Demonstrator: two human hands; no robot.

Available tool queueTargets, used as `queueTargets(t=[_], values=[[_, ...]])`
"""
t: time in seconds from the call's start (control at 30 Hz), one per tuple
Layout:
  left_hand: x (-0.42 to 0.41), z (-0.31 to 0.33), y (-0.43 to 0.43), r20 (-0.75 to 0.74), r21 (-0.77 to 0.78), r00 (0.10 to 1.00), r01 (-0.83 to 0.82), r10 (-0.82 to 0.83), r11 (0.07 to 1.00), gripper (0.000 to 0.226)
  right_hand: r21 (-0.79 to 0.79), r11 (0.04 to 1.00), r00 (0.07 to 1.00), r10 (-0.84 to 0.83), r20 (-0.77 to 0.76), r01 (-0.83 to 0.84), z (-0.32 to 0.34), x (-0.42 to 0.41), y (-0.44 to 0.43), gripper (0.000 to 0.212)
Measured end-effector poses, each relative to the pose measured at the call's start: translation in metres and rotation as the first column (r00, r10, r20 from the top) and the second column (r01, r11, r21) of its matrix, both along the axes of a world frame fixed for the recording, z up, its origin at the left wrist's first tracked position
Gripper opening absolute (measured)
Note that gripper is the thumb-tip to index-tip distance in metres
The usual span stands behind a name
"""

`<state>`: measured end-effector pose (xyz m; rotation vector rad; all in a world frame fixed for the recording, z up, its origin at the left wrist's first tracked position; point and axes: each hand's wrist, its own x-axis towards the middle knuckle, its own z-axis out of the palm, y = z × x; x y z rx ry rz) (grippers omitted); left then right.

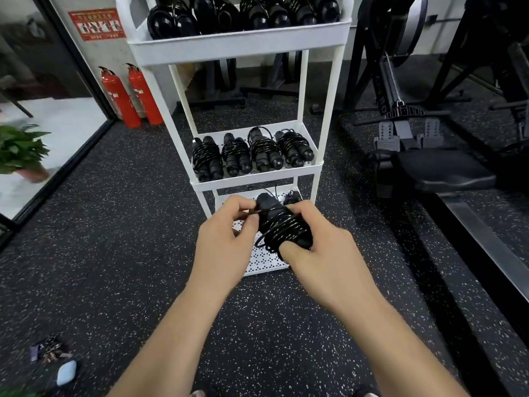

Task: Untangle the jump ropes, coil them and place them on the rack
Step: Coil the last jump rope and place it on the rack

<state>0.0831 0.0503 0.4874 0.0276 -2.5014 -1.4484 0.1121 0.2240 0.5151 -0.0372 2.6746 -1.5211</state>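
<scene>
A black jump rope point(282, 227), its cord wound round its two handles, is held in front of the white rack point(319, 144). My right hand point(317, 247) grips the coiled bundle from the right and below. My left hand point(229, 227) pinches the loose cord end at the bundle's upper left. Several coiled ropes point(249, 153) lie on the rack's middle shelf and several more coiled ropes point(243, 15) on the top shelf. Behind the held bundle, another rope point(293, 197) lies on the bottom shelf point(263, 262), partly hidden.
Two red fire extinguishers point(131, 96) stand left of the rack by a glass wall. A rowing machine point(423, 156) fills the right side. A potted plant point(20, 150) is at far left. Keys point(48, 351) and a small blue case point(66, 372) lie on the speckled floor.
</scene>
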Motion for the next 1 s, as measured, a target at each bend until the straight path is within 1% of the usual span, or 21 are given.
queueTargets(t=[0.07, 0.13, 0.2, 0.27, 0.33, 0.43, 0.53, 0.6, 0.63, 0.7, 0.8, 0.87, 0.9, 0.97, 1.0], values=[[0.005, 0.002, 0.002, -0.086, -0.049, 0.996, -0.021, 0.017, 0.999, 0.016, -0.038, 0.999, 1.000, -0.004, 0.018, 0.005, 0.002, -0.002, 0.002, 0.037], [0.009, 0.004, 0.004, -0.157, -0.076, 0.985, -0.080, 0.067, 0.994, 0.014, -0.060, 0.998, 1.000, -0.006, 0.026, 0.008, 0.002, -0.003, 0.004, 0.037], [0.009, 0.004, 0.007, -0.186, -0.116, 0.979, -0.108, 0.085, 0.987, 0.009, -0.056, 0.998, 1.000, -0.009, 0.026, 0.010, -0.001, -0.004, 0.005, 0.037], [0.007, 0.001, 0.008, -0.202, -0.153, 0.977, -0.098, 0.066, 0.983, 0.006, -0.062, 0.998, 0.999, -0.023, 0.033, 0.025, -0.004, -0.005, 0.007, 0.038], [0.006, -0.002, 0.008, -0.217, -0.199, 0.976, -0.050, 0.006, 0.979, 0.012, -0.098, 0.994, 0.998, -0.039, 0.055, 0.044, -0.006, -0.007, 0.011, 0.039], [0.005, -0.006, 0.006, -0.276, -0.373, 0.956, -0.011, -0.100, 0.928, 0.020, -0.154, 0.986, 0.995, -0.045, 0.092, 0.059, -0.008, -0.010, 0.015, 0.041], [0.004, -0.014, 0.005, -0.319, -0.470, 0.938, -0.031, -0.137, 0.882, 0.025, -0.136, 0.990, 0.993, -0.026, 0.112, 0.041, -0.012, -0.014, 0.017, 0.040], [0.007, -0.018, 0.009, -0.290, -0.522, 0.945, -0.020, -0.155, 0.853, 0.034, -0.109, 0.993, 0.993, -0.022, 0.115, 0.035, -0.014, -0.016, 0.020, 0.040], [0.009, -0.018, 0.010, -0.248, -0.524, 0.957, -0.002, -0.150, 0.851, 0.037, -0.092, 0.996, 0.991, -0.007, 0.133, 0.020, -0.015, -0.018, 0.022, 0.040], [0.007, -0.014, 0.010, -0.159, -0.471, 0.979, 0.039, -0.128, 0.881, 0.036, -0.045, 0.998, 0.979, 0.046, 0.198, -0.038, -0.015, -0.023, 0.026, 0.045], [0.003, -0.009, 0.001, -0.112, -0.463, 0.975, 0.117, -0.189, 0.878, 0.033, -0.005, 0.992, 0.951, 0.125, 0.282, -0.129, -0.016, -0.030, 0.035, 0.048], [-0.001, -0.011, -0.004, -0.063, -0.360, 0.974, 0.179, -0.216, 0.916, 0.029, -0.037, 0.984, 0.933, 0.175, 0.315, -0.172, -0.017, -0.034, 0.037, 0.046], [-0.001, -0.013, -0.005, -0.054, -0.285, 0.982, 0.158, -0.181, 0.945, 0.026, -0.055, 0.982, 0.927, 0.188, 0.324, -0.180, -0.018, -0.035, 0.036, 0.045], [-0.002, -0.019, -0.007, -0.058, -0.161, 0.998, 0.031, -0.041, 0.986, 0.020, -0.093, 0.983, 0.929, 0.179, 0.322, -0.157, -0.019, -0.036, 0.033, 0.043], [-0.002, -0.022, -0.008, -0.032, -0.101, 0.999, -0.023, 0.020, 0.995, 0.017, -0.126, 0.983, 0.932, 0.167, 0.322, -0.132, -0.020, -0.035, 0.031, 0.042]])
